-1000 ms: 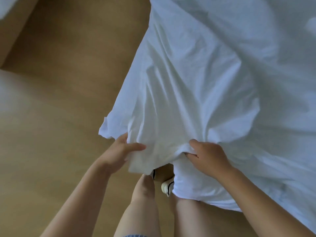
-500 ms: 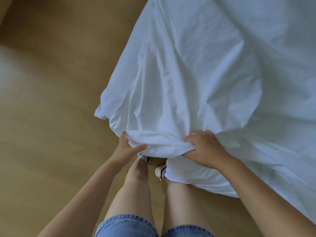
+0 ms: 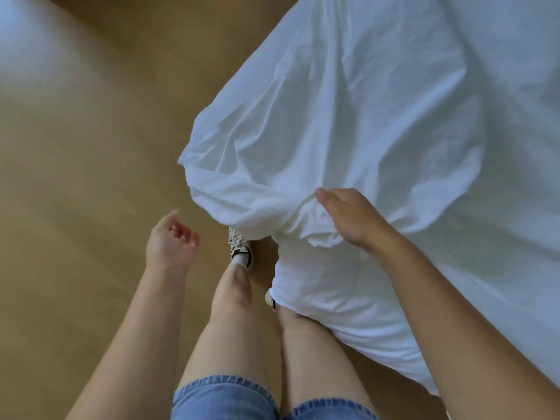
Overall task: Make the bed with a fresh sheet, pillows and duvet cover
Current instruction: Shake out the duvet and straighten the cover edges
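A white sheet [image 3: 348,122] covers the bed's corner and fills the upper right of the view, bunched and wrinkled where it hangs over the edge. My right hand [image 3: 351,218] lies on the bunched corner, fingers reaching over the fold and holding the cloth. My left hand [image 3: 169,241] hovers apart from the sheet, to its left, palm up with loosely curled fingers and nothing in it.
A tan wooden floor [image 3: 91,177] spreads to the left. My legs in denim shorts stand at the bed's corner, and one sneaker [image 3: 241,247] shows just under the hanging sheet. A pale blurred patch [image 3: 18,40] sits at the top left.
My left hand let go of the sheet's edge and drew back to the left. The sheet's corner now hangs lower over the bed edge, with my right hand still on it.
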Available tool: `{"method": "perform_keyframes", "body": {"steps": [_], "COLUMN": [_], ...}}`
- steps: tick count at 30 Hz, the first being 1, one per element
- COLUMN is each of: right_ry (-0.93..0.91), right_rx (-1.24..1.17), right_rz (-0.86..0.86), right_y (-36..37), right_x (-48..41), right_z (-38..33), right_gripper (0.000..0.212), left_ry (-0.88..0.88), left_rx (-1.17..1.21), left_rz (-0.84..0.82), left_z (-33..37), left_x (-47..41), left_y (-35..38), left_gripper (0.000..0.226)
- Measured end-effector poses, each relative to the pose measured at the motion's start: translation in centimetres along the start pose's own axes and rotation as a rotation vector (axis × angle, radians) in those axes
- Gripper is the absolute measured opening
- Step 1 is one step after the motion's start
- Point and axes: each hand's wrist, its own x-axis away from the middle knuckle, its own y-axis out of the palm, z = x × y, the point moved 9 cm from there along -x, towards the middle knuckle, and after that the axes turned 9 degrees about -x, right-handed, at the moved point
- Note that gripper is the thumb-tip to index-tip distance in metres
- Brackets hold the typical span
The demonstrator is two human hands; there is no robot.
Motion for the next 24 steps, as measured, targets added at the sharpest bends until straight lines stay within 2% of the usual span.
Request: {"method": "perform_keyframes", "body": {"steps": [2, 3, 4, 5, 7, 8, 10, 12, 13, 15, 16, 18, 20, 22, 24], "right_ry": [-0.053, -0.078, -0.108, -0.126, -0.112, -0.122, -0.226, -0.361, -0.403, -0.494, -0.561, -0.759, -0.876, -0.793, -0.682], "right_rx": [-0.011, -0.009, -0.018, -0.051, -0.161, -0.189, -0.081, 0.097, 0.157, 0.244, 0.304, 0.466, 0.722, 1.077, 1.209], "right_rz": [-0.156, -0.204, -0.243, -0.281, -0.314, -0.284, -0.092, 0.185, 0.299, 0.446, 0.476, 0.425, 0.224, -0.011, -0.066], "right_y": [2.7, 3.6, 4.4, 4.9, 4.8, 4.0, 1.4, -1.5, -2.4, -2.7, -1.9, 1.9, 7.6, 12.3, 13.6], "right_x": [-0.3, -0.1, 0.2, 0.6, 1.3, 1.6, 1.6, 1.6, 1.9, 2.1, 2.3, 3.4, 4.1, 3.3, 1.8], "right_z": [-2.1, -3.0, -3.7, -4.1, -4.2, -4.2, -4.6, -5.8, -6.6, -8.3, -9.3, -11.4, -10.9, -8.3, -7.0], "right_gripper": [0.054, 0.055, 0.054, 0.051, 0.042, 0.037, 0.027, 0.013, 0.004, 0.015, 0.021, 0.027, 0.046, 0.072, 0.069], "left_ry": [-0.168, -0.276, -0.354, -0.386, -0.352, -0.312, -0.161, 0.057, 0.170, 0.384, 0.468, 0.530, 0.540, 0.636, 0.719], "left_rx": [-0.157, -0.166, -0.077, 0.082, 0.380, 0.478, 0.515, 0.389, 0.274, 0.091, 0.027, -0.065, -0.112, -0.182, -0.206], "left_rz": [-0.181, -0.308, -0.418, -0.458, -0.429, -0.397, -0.348, -0.197, -0.050, 0.216, 0.279, 0.308, 0.329, 0.330, 0.248], "left_z": [-5.4, -8.3, -10.5, -11.4, -10.2, -8.8, -4.8, 0.1, 2.4, 6.2, 7.4, 7.9, 7.4, 7.2, 6.9], "left_x": [2.0, 3.7, 5.2, 6.3, 6.6, 6.2, 5.3, 4.3, 3.9, 3.8, 4.0, 4.0, 3.9, 4.8, 5.7], "left_y": [2.5, 4.4, 6.4, 8.1, 10.3, 10.8, 10.7, 8.0, 5.6, 1.7, 0.8, 0.2, -0.2, -0.6, -0.6], "left_gripper": [0.013, 0.028, 0.046, 0.059, 0.056, 0.049, 0.033, 0.016, 0.011, 0.019, 0.026, 0.035, 0.043, 0.051, 0.052]}}
